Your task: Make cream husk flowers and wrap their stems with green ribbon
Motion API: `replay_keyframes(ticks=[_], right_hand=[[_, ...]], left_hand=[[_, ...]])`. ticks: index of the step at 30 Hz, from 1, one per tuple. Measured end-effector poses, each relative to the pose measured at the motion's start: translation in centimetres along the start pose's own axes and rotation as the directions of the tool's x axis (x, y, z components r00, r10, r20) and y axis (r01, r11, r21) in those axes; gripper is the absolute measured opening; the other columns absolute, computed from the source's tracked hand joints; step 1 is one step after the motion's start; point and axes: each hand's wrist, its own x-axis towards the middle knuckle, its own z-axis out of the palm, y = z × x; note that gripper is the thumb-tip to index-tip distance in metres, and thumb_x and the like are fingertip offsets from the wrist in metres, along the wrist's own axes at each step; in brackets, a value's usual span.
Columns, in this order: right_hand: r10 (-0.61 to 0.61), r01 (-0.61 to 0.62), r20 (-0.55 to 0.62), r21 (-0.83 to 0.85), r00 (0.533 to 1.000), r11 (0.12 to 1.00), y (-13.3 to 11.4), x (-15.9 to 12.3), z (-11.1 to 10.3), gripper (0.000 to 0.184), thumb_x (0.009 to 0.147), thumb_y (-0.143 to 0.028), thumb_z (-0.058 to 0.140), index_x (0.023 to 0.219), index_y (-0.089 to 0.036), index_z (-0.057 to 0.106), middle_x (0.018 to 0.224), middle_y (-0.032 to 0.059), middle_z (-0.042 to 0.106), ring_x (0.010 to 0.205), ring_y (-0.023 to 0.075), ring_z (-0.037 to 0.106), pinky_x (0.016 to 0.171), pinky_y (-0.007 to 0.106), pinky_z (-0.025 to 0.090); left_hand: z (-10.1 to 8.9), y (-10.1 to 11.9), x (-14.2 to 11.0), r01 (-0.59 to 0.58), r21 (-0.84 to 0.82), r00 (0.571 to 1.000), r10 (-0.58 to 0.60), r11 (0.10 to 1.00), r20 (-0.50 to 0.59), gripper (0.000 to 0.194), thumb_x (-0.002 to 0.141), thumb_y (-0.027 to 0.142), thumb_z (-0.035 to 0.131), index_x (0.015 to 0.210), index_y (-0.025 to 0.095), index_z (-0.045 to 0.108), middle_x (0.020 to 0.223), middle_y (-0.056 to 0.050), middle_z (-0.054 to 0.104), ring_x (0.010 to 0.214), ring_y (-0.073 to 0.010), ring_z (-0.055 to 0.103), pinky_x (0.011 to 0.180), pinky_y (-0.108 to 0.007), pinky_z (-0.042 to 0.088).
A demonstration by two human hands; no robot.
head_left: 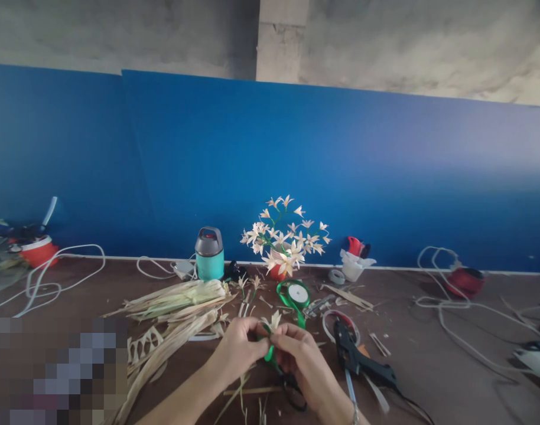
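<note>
Both my hands meet low in the middle of the brown table (429,354). My left hand (238,347) and my right hand (299,354) are closed in a pinch on a small pale leaf flower (273,321) with a green ribbon-wrapped stem (269,353). Green ribbon runs back from it to a ribbon spool (297,294) just behind. Dark scissors (292,389) lie under my right wrist.
A bundle of dried palm leaves (176,304) lies at the left. A pot of finished pale flowers (284,242), a teal jar (209,254) and a white cup (354,265) stand by the blue wall. A black glue gun (358,357) and white cables (456,321) lie at the right.
</note>
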Motion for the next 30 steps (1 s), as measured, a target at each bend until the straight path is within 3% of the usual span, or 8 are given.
replay_keyframes(ticks=[5,8,12,17,21,30], right_hand=[[0.004,-0.004,-0.026,0.0,1.0,1.0,0.2,0.3,-0.2,0.017,0.055,-0.023,0.069,0.057,-0.014,0.054,0.043,-0.0049,0.049,0.037,0.0046,0.038,0.038,0.018,0.02],[0.001,0.0,-0.027,0.02,1.0,1.0,0.3,0.3,-0.2,0.017,0.055,-0.023,0.069,0.056,-0.015,0.054,0.042,-0.0056,0.047,0.036,0.0044,0.037,0.037,0.018,0.02],[0.008,-0.006,-0.03,0.06,1.0,0.998,0.4,0.2,0.0,0.017,0.055,-0.021,0.069,0.057,-0.015,0.053,0.045,-0.0056,0.049,0.039,0.0049,0.038,0.04,0.018,0.024],[0.005,-0.002,-0.039,0.089,0.999,0.996,0.6,0.0,0.2,0.015,0.056,-0.019,0.067,0.057,-0.016,0.052,0.048,-0.005,0.05,0.043,0.0065,0.042,0.042,0.018,0.028],[-0.011,0.013,-0.026,0.088,1.0,0.996,0.6,-0.2,0.1,0.012,0.059,-0.016,0.064,0.058,-0.016,0.052,0.051,-0.0045,0.05,0.044,0.0061,0.042,0.043,0.017,0.028],[0.009,-0.027,0.192,0.092,0.981,0.995,-0.8,-0.4,-0.1,0.019,0.059,-0.025,0.071,0.07,-0.014,0.06,0.051,-0.005,0.049,0.042,0.0045,0.037,0.039,0.017,0.021]], left_hand=[[0.4,-0.8,0.0,-0.012,0.017,0.998,0.013,1.0,-0.067,0.011,0.059,0.021,0.059,0.064,0.012,0.062,0.054,0.003,0.056,0.052,-0.0106,0.047,0.05,-0.021,0.035],[0.4,-0.6,-0.2,0.003,-0.008,0.999,-0.003,1.0,-0.04,0.014,0.058,0.021,0.062,0.069,0.013,0.062,0.055,0.004,0.057,0.052,-0.011,0.048,0.05,-0.021,0.035],[0.6,0.1,-0.6,-0.04,0.029,0.998,0.041,0.999,-0.055,0.016,0.056,0.025,0.068,0.063,0.014,0.059,0.057,0.002,0.06,0.06,-0.0151,0.055,0.056,-0.023,0.039],[0.7,0.1,-0.6,-0.059,0.081,0.995,0.064,0.995,-0.072,0.01,0.059,0.023,0.063,0.058,0.014,0.06,0.055,0.001,0.062,0.061,-0.0162,0.056,0.056,-0.024,0.039],[0.5,0.3,-0.6,-0.027,0.006,0.999,0.027,1.0,-0.045,0.017,0.062,0.03,0.063,0.058,0.014,0.061,0.055,0.0,0.06,0.054,-0.0138,0.052,0.053,-0.024,0.037],[0.0,1.4,-0.7,0.152,-0.281,0.988,-0.14,0.947,0.063,0.02,0.055,0.027,0.069,0.056,0.014,0.055,0.051,0.004,0.053,0.041,-0.0056,0.041,0.042,-0.02,0.028]])
